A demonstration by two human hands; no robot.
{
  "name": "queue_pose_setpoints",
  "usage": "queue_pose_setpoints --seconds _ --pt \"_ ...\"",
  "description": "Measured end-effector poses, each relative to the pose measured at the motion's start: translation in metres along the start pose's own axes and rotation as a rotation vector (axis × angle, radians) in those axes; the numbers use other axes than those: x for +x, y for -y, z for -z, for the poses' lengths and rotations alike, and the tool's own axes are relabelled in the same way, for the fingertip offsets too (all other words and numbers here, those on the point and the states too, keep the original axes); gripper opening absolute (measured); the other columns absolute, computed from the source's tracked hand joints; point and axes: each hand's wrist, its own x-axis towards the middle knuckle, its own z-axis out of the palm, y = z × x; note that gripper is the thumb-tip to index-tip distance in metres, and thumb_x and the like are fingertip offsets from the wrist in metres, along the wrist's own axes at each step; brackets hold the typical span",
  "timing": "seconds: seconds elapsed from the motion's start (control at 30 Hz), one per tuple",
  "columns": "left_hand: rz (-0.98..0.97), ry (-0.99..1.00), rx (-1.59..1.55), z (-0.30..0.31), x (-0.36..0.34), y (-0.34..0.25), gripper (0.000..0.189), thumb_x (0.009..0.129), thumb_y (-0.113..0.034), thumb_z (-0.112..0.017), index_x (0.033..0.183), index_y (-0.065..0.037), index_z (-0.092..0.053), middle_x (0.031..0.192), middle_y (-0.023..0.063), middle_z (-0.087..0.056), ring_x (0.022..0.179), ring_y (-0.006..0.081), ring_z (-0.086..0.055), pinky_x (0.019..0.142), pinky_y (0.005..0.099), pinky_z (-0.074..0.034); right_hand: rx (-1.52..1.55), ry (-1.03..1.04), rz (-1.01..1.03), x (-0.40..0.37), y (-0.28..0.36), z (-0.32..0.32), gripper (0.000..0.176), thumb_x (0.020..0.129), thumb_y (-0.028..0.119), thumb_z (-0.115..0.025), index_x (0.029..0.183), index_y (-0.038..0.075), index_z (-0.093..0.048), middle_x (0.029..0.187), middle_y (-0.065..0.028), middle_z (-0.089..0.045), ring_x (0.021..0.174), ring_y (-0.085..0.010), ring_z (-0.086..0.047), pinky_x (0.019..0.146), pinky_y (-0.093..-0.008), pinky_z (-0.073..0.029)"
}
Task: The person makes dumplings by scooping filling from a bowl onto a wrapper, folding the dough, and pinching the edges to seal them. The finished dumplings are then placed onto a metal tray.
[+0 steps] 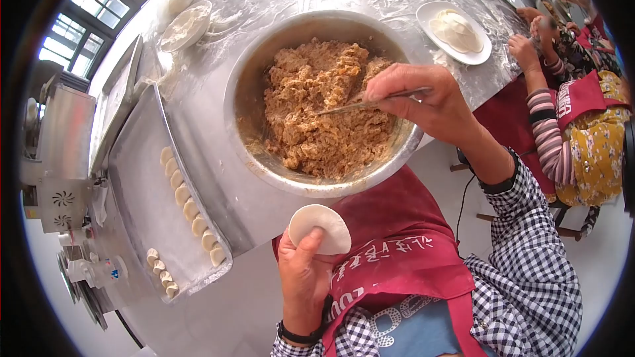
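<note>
A round dough wrapper (329, 226) lies across the fingers of my left hand (305, 271), pinned by the thumb. My right hand (423, 99) grips a thin metal utensil (354, 107) by its handle; its tip is in the filling and its exact kind is hidden there. Brown minced filling (311, 119) fills much of a large metal bowl (301, 188) on the table, in front of me. My left hand is below the bowl's near rim, apart from it.
Left of the bowl, a metal tray (142, 192) holds several dumplings (192, 209) in rows. A white plate (426, 13) with stacked wrappers (456, 32) stands right of the bowl. A floury dish (186, 26) lies at upper left. Other people's hands (526, 49) work at far right.
</note>
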Motion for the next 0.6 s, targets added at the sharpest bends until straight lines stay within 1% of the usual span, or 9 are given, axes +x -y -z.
queue_pose_setpoints --seconds 0.07,0.17,0.27,0.33,0.37,0.43,0.5,0.53,0.6 --pt "-0.012 -0.011 0.01 0.003 0.001 0.0 0.028 0.081 -0.006 -0.059 0.107 -0.004 -0.05 0.096 0.0086 -0.06 0.086 0.02 -0.061 0.073 0.0351 -0.053 -0.133 0.109 -0.022 -0.004 0.007 0.003 0.011 0.076 -0.004 -0.063 0.087 -0.001 -0.063 0.084 -0.0081 -0.064 0.078 -0.0137 -0.06 0.071 -0.0243 -0.048" --pt "-0.018 -0.03 0.002 0.006 0.003 -0.001 0.029 0.081 -0.007 -0.06 0.108 -0.004 -0.05 0.097 0.0088 -0.06 0.087 0.0204 -0.061 0.074 0.0353 -0.053 -0.092 0.173 -0.049 -0.017 0.012 0.0 0.011 0.075 -0.004 -0.064 0.085 -0.001 -0.064 0.082 -0.0084 -0.065 0.078 -0.0154 -0.061 0.072 -0.0258 -0.049" --pt "-0.016 -0.043 0.011 0.006 0.005 0.0 0.03 0.081 -0.01 -0.06 0.109 -0.004 -0.049 0.099 0.0094 -0.059 0.09 0.0218 -0.06 0.075 0.0359 -0.052 -0.056 0.159 -0.098 -0.029 0.009 -0.004 0.011 0.075 -0.004 -0.064 0.086 -0.001 -0.063 0.083 -0.0081 -0.065 0.079 -0.0144 -0.061 0.071 -0.026 -0.049" --pt "-0.018 -0.047 0.021 0.003 0.004 -0.001 0.03 0.084 -0.014 -0.058 0.11 -0.004 -0.049 0.099 0.01 -0.059 0.092 0.0237 -0.06 0.077 0.0375 -0.052 -0.022 0.138 -0.117 -0.031 0.008 -0.005 0.011 0.075 -0.004 -0.064 0.086 0.0 -0.063 0.083 -0.0075 -0.065 0.078 -0.0134 -0.061 0.071 -0.0258 -0.049" --pt "-0.02 -0.05 0.022 0.004 0.004 -0.001 0.03 0.084 -0.014 -0.058 0.11 -0.004 -0.049 0.099 0.01 -0.059 0.092 0.0237 -0.06 0.077 0.0375 -0.052 0.007 0.127 -0.165 -0.031 0.008 -0.006 0.01 0.076 -0.003 -0.064 0.086 0.0 -0.063 0.083 -0.0068 -0.065 0.078 -0.0124 -0.06 0.07 -0.0251 -0.048" --pt "-0.023 -0.078 -0.048 0.004 0.005 0.0 0.03 0.087 -0.019 -0.055 0.111 -0.004 -0.048 0.101 0.0107 -0.058 0.093 0.0255 -0.059 0.08 0.0397 -0.05 0.036 0.115 -0.21 -0.029 0.008 -0.006 0.01 0.077 -0.002 -0.063 0.087 0.0 -0.063 0.082 -0.0062 -0.065 0.078 -0.0113 -0.06 0.069 -0.0244 -0.048" --pt "-0.019 -0.109 -0.064 0.008 0.007 0.002 0.03 0.088 -0.019 -0.054 0.112 -0.003 -0.048 0.103 0.0107 -0.057 0.096 0.0255 -0.058 0.082 0.0406 -0.049 -0.013 0.189 -0.204 -0.026 0.007 -0.006 0.009 0.079 0.0 -0.063 0.088 0.0 -0.063 0.082 -0.0046 -0.064 0.077 -0.009 -0.059 0.068 -0.0228 -0.048" --pt "-0.015 -0.14 -0.081 0.009 0.007 0.002 0.03 0.089 -0.02 -0.053 0.112 -0.003 -0.048 0.105 0.0107 -0.057 0.098 0.0254 -0.057 0.084 0.0415 -0.048 -0.013 0.189 -0.204 -0.027 0.009 -0.006 0.009 0.079 0.0 -0.063 0.088 0.0 -0.063 0.082 -0.0046 -0.064 0.077 -0.009 -0.059 0.068 -0.0228 -0.048" --pt "-0.01 -0.119 -0.065 0.008 0.009 0.003 0.03 0.089 -0.02 -0.052 0.113 -0.003 -0.048 0.107 0.0106 -0.056 0.101 0.0252 -0.055 0.085 0.0422 -0.047 0.135 0.184 -0.418 -0.028 0.011 -0.005 0.014 0.078 -0.008 -0.058 0.089 -0.002 -0.063 0.09 -0.0092 -0.064 0.077 -0.0135 -0.06 0.067 -0.0234 -0.048"
